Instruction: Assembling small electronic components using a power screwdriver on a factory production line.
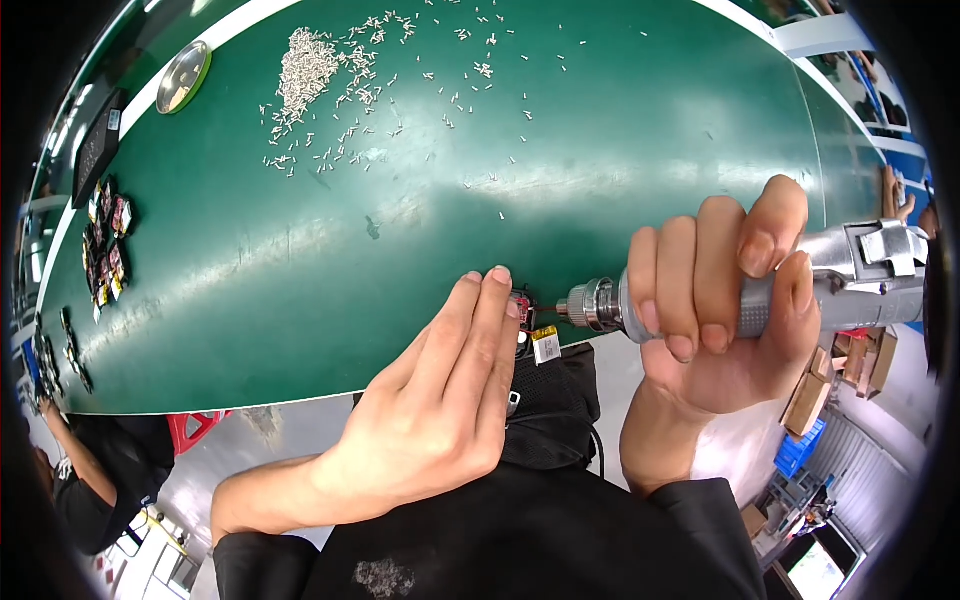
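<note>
At the near edge of the green table, my left hand (430, 390) holds a small electronic assembly (523, 308) under its fingertips, fingers pressed together. The fingers hide much of that piece; a red and black part shows past them. Beside it sits a small silver battery pack (546, 346) with a yellow end. My right hand (715, 290) is wrapped round a grey electric screwdriver (594, 304), which lies level with its silver chuck toward the left. Its thin bit reaches to the assembly's right side; whether the tip touches a screw is too small to tell.
A heap of small silver screw-like pins (306, 72) lies at the far left, with more scattered rightward. Left of it are a round dish (184, 78) and a black tray (98, 150). Several assemblies (106, 245) lie at the left edge. Another person (105, 480) sits at left.
</note>
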